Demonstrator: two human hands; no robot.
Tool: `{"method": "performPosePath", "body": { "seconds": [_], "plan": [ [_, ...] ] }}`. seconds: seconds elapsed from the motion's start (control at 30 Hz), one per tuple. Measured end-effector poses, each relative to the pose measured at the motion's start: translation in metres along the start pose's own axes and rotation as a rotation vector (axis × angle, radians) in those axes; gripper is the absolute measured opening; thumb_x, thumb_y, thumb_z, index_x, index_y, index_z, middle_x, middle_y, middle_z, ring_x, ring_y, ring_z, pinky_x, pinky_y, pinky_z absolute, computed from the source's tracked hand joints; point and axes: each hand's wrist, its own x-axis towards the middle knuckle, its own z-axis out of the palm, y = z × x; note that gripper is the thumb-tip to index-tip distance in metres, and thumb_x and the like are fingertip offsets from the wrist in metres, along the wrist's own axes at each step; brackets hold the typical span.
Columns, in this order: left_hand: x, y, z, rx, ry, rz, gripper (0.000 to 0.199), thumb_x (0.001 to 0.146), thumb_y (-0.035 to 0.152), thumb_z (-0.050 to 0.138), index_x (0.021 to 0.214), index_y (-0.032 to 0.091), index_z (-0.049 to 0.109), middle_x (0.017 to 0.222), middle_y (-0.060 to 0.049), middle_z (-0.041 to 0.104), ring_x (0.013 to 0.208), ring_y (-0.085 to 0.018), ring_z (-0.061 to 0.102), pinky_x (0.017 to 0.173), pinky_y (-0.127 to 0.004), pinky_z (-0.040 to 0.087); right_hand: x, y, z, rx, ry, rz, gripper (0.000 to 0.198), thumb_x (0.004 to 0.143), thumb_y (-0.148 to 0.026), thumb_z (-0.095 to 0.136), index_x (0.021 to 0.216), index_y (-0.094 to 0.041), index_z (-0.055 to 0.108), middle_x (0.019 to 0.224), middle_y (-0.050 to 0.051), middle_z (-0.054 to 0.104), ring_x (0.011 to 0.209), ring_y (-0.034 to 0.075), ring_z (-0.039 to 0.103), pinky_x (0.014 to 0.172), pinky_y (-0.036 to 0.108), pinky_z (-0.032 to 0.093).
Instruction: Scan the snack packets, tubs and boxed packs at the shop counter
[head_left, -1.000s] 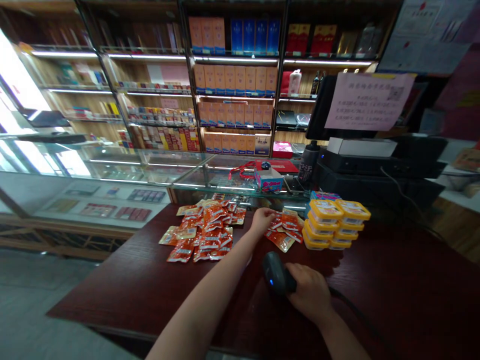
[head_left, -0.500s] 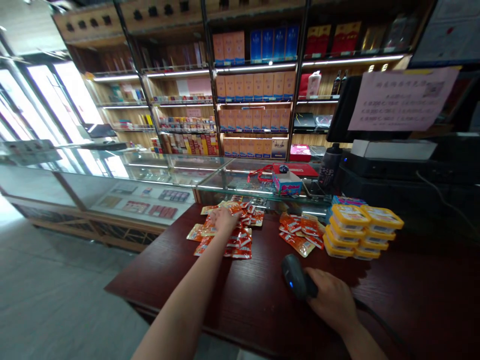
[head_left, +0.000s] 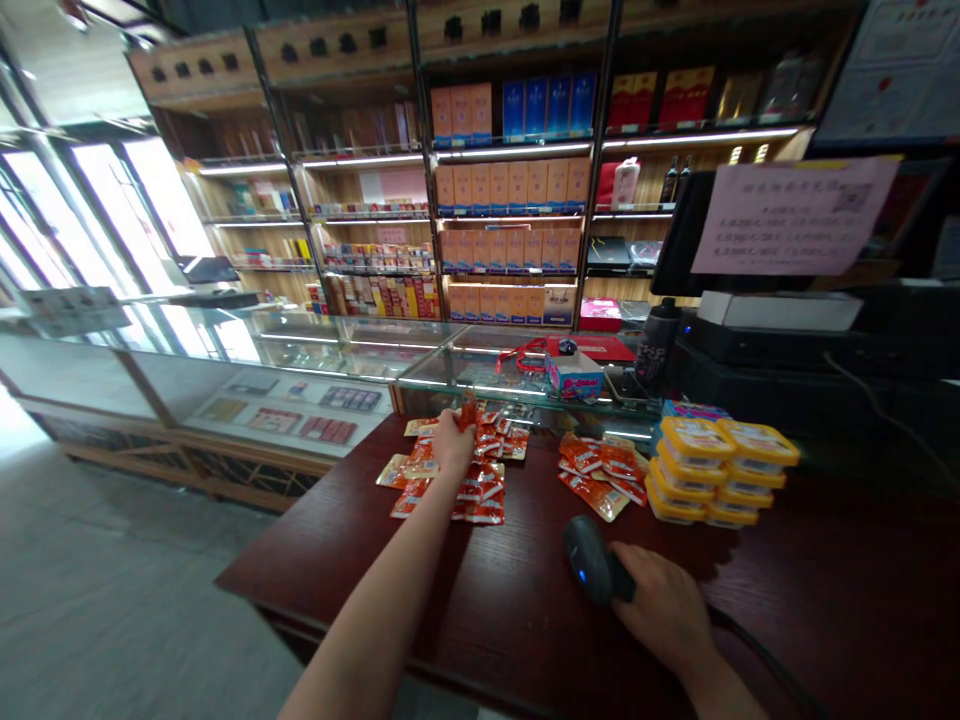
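My left hand (head_left: 454,442) reaches over a pile of orange snack packets (head_left: 480,490) on the dark red table. Its fingers are closed on one orange snack packet (head_left: 469,411), which stands up on edge above the pile. My right hand (head_left: 660,600) is wrapped round the handle of a black barcode scanner (head_left: 592,560), whose blue light is lit. The scanner's head points away to the left, close to the tabletop. A smaller heap of orange packets (head_left: 600,472) lies beyond the scanner, apart from both hands.
Yellow-lidded plastic boxes (head_left: 694,470) are stacked right of the smaller heap. Behind the table runs a glass display counter (head_left: 337,350) with a small blue-and-pink carton (head_left: 574,377) on it. A black bottle (head_left: 660,340) and a monitor with a pink notice (head_left: 795,220) stand at right. The scanner's cable (head_left: 765,660) trails rightward.
My left hand has raised one packet on edge from the pile, where it had been reaching down among the packets. My right hand and the scanner have stayed almost in place. The view has tilted slightly.
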Motion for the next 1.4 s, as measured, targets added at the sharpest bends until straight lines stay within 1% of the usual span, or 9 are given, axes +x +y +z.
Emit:
{"method": "performPosePath", "body": {
  "seconds": [0.1, 0.2, 0.3, 0.4, 0.53, 0.7, 0.93, 1.23, 1.4],
  "plan": [
    [-0.022, 0.005, 0.006, -0.384, 0.015, 0.038, 0.024, 0.065, 0.022, 0.070, 0.081, 0.017, 0.052, 0.082, -0.002, 0.063, 0.081, -0.018, 0.062, 0.076, -0.031, 0.047, 0.000, 0.001, 0.001, 0.018, -0.012, -0.002, 0.040, 0.073, -0.019, 0.047, 0.111, -0.019, 0.061, 0.111, 0.008, 0.067, 0.102, 0.023, 0.061, 0.086, 0.032, 0.043],
    [-0.055, 0.006, 0.017, -0.811, -0.107, 0.034, 0.037, 0.060, 0.023, 0.074, 0.091, 0.016, 0.057, 0.090, -0.005, 0.068, 0.084, -0.019, 0.065, 0.077, -0.032, 0.050, 0.002, -0.002, -0.004, 0.078, -0.010, 0.004, 0.042, 0.072, -0.019, 0.049, 0.113, -0.017, 0.060, 0.110, 0.009, 0.067, 0.101, 0.025, 0.062, 0.085, 0.036, 0.044],
    [-0.088, 0.000, 0.027, -0.944, -0.244, 0.029, 0.040, 0.058, 0.026, 0.077, 0.094, 0.014, 0.062, 0.095, -0.009, 0.071, 0.088, -0.023, 0.067, 0.082, -0.036, 0.051, 0.006, -0.006, -0.013, 0.202, -0.005, 0.063, 0.038, 0.073, -0.023, 0.052, 0.110, -0.020, 0.062, 0.102, 0.007, 0.070, 0.095, 0.026, 0.064, 0.081, 0.037, 0.046],
    [-0.110, -0.009, 0.035, -0.949, -0.308, -0.022, 0.038, 0.058, 0.026, 0.077, 0.092, 0.013, 0.066, 0.094, -0.010, 0.072, 0.086, -0.024, 0.068, 0.084, -0.038, 0.052, 0.012, -0.010, -0.023, 0.467, -0.001, 0.106, 0.034, 0.075, -0.032, 0.056, 0.107, -0.022, 0.064, 0.100, 0.006, 0.071, 0.095, 0.026, 0.065, 0.082, 0.037, 0.048],
    [-0.118, -0.017, 0.040, -0.873, -0.286, -0.045, 0.032, 0.059, 0.022, 0.076, 0.089, 0.014, 0.068, 0.091, -0.008, 0.073, 0.083, -0.022, 0.068, 0.082, -0.036, 0.053, 0.019, -0.019, -0.032, 0.862, 0.044, 0.012, 0.038, 0.074, -0.036, 0.063, 0.107, -0.017, 0.064, 0.110, 0.009, 0.069, 0.104, 0.025, 0.062, 0.094, 0.040, 0.045],
    [-0.117, -0.023, 0.045, -0.673, -0.236, 0.025, 0.025, 0.063, 0.019, 0.072, 0.088, 0.015, 0.068, 0.088, -0.008, 0.072, 0.080, -0.021, 0.067, 0.077, -0.035, 0.052, 0.021, -0.039, -0.041, 0.975, 0.067, 0.036, 0.045, 0.066, -0.036, 0.073, 0.105, -0.016, 0.066, 0.107, 0.009, 0.071, 0.099, 0.026, 0.065, 0.092, 0.043, 0.048],
    [-0.119, -0.027, 0.048, -0.550, -0.199, 0.130, 0.022, 0.064, 0.023, 0.072, 0.084, 0.015, 0.067, 0.083, -0.006, 0.070, 0.077, -0.020, 0.065, 0.073, -0.032, 0.050, 0.022, -0.055, -0.045, 0.945, 0.063, 0.030, 0.042, 0.070, -0.037, 0.070, 0.107, -0.016, 0.067, 0.106, 0.009, 0.071, 0.099, 0.027, 0.065, 0.092, 0.043, 0.048],
    [-0.119, -0.024, 0.045, -0.581, -0.199, 0.113, 0.027, 0.064, 0.022, 0.072, 0.090, 0.015, 0.067, 0.088, -0.007, 0.070, 0.081, -0.020, 0.064, 0.078, -0.033, 0.049, 0.021, -0.050, -0.041, 0.904, 0.046, 0.019, 0.042, 0.070, -0.038, 0.068, 0.107, -0.018, 0.066, 0.106, 0.008, 0.071, 0.099, 0.026, 0.065, 0.089, 0.039, 0.049],
    [-0.119, -0.021, 0.043, -0.624, -0.206, 0.124, 0.023, 0.068, 0.020, 0.067, 0.091, 0.016, 0.066, 0.092, -0.007, 0.070, 0.086, -0.021, 0.064, 0.083, -0.036, 0.049, 0.010, -0.041, -0.045, 0.373, -0.020, 0.027, 0.026, 0.072, -0.032, 0.062, 0.095, -0.021, 0.065, 0.091, 0.006, 0.072, 0.086, 0.024, 0.066, 0.072, 0.030, 0.046]
  ]
}}
